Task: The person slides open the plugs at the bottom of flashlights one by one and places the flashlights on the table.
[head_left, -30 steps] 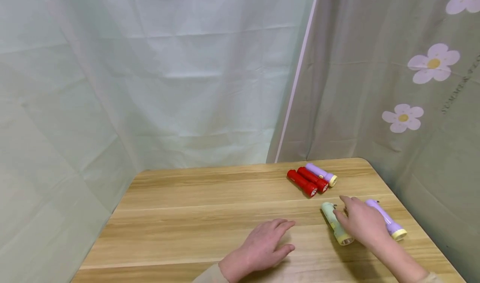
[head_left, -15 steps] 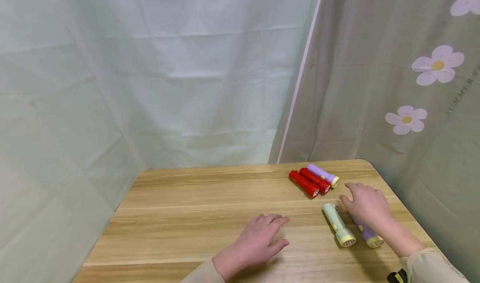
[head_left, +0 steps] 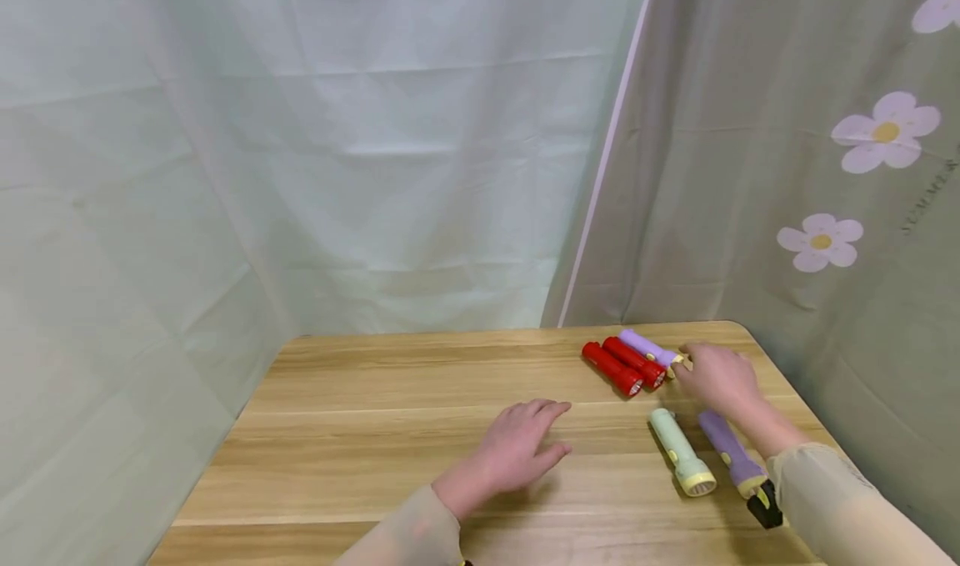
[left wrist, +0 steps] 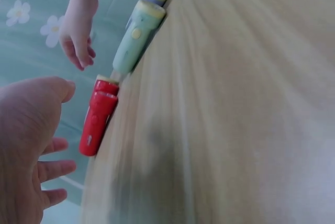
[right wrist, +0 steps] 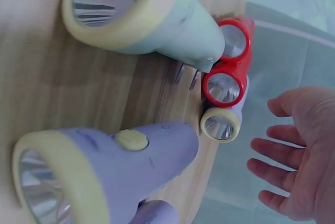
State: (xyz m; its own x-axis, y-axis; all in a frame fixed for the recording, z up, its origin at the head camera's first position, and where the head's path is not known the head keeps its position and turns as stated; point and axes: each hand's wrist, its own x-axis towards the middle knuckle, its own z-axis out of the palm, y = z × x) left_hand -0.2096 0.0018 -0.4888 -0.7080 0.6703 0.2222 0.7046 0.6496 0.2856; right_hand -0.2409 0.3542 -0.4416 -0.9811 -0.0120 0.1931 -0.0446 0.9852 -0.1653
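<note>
My right hand point(head_left: 718, 377) is above the back right of the table, by the yellow-rimmed head of a lilac flashlight point(head_left: 643, 346). In the right wrist view its fingers are loosely spread and hold nothing. Against that flashlight lie two red flashlights point(head_left: 633, 361), side by side. Closer to me are a pale green flashlight point(head_left: 678, 449) and a purple flashlight point(head_left: 726, 445), apart from each other. Part of another purple flashlight point(right wrist: 156, 213) shows at the bottom of the right wrist view; my right arm hides it from the head view. Over mid-table hovers my left hand point(head_left: 521, 448), fingers extended, touching nothing.
The wooden table point(head_left: 360, 433) has rounded back corners. Pale curtains point(head_left: 420, 174) hang close behind it and along both sides, with flower prints point(head_left: 821, 242) at the right. A black and yellow band point(head_left: 765, 506) is at my right sleeve.
My right hand has moved from over the green and purple flashlights back towards the lilac one, uncovering the purple flashlight beside the green. My left hand has shifted slightly away from me.
</note>
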